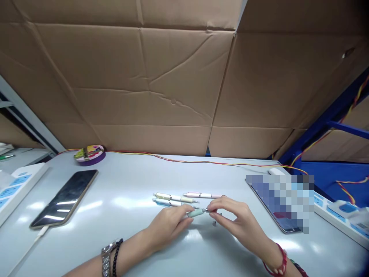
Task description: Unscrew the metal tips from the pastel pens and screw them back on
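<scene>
My left hand [170, 227] is closed around the barrel of a pale green pen [196, 212], its thumb and fingers pinching it low over the table. The pen's tip end points right, where my right hand [238, 219] pinches it between thumb and fingertips. Whether the tip piece is attached or separate is too small to tell. Just beyond my hands lie a yellow-and-white pen [173, 197], a blue-and-white pen [167, 202] partly hidden by my left hand, and a pink-and-white pen [201, 195]. A small metallic piece [214, 223] rests under my right fingers.
A phone [65, 198] with a white cable lies left on the table [129, 177]. A purple tape roll [90, 154] sits at the back left. At right is a blurred-out tablet-like device [276, 207]. Power strips [20, 184] flank both sides; cardboard [178, 77] stands behind.
</scene>
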A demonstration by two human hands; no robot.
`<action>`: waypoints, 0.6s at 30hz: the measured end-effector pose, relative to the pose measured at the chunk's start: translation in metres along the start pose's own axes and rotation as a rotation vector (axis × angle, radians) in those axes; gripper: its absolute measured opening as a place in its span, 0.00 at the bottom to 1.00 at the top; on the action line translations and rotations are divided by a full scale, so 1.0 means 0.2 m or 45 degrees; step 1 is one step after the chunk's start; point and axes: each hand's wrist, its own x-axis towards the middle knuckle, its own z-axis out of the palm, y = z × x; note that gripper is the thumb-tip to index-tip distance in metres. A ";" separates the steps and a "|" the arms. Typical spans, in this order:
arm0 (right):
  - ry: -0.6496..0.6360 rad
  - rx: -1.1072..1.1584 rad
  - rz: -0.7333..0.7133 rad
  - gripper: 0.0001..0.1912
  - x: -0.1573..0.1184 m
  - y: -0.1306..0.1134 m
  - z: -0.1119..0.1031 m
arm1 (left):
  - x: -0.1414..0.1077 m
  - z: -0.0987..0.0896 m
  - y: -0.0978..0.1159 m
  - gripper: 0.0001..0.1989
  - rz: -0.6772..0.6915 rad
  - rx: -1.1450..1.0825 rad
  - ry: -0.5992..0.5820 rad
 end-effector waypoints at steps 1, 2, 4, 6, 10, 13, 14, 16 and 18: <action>-0.003 -0.003 0.000 0.05 0.00 0.00 0.01 | 0.00 0.00 0.00 0.12 0.011 -0.002 -0.005; -0.003 -0.010 0.002 0.05 0.00 0.01 0.01 | 0.00 0.00 0.00 0.12 0.016 -0.004 -0.007; 0.004 -0.019 0.010 0.06 0.00 0.01 0.02 | 0.00 0.00 0.00 0.11 0.028 -0.004 -0.013; 0.006 -0.017 0.007 0.06 0.00 0.02 0.03 | 0.00 -0.01 0.00 0.12 0.053 0.005 -0.026; -0.002 -0.020 -0.022 0.06 0.00 0.02 0.04 | 0.00 0.00 0.00 0.12 0.084 0.000 -0.047; 0.003 -0.072 -0.100 0.07 0.00 0.03 0.04 | -0.01 0.00 0.00 0.12 0.044 -0.025 -0.055; 0.004 -0.094 -0.123 0.08 0.00 0.03 0.04 | -0.01 0.00 0.00 0.12 0.028 -0.028 -0.062; -0.004 -0.128 -0.147 0.10 0.00 0.03 0.04 | -0.01 0.01 -0.01 0.12 0.006 -0.028 -0.076; -0.021 -0.141 -0.141 0.10 -0.01 0.04 0.03 | 0.00 0.01 -0.02 0.13 -0.005 -0.027 -0.087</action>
